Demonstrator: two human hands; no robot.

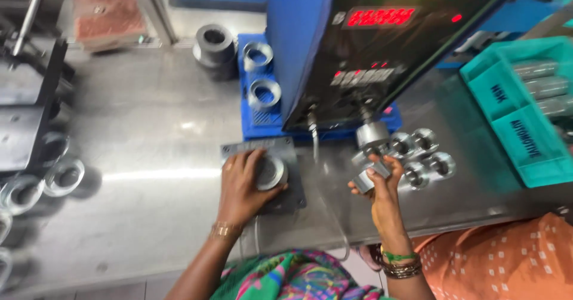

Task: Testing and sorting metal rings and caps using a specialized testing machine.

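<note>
Gripping a metal ring (pixel 271 172) on the gauge plate (pixel 292 194), your left hand (pixel 242 183) fingers curl shut; right hand (pixel 382 183) pinches a steel sleeve (pixel 370 177).

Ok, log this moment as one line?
left hand: on metal ring atop gauge plate | right hand: holds small metal piece | loose rings beside

Shiny metal ring (pixel 271 172), brushed-steel table (pixel 149 157)
</note>
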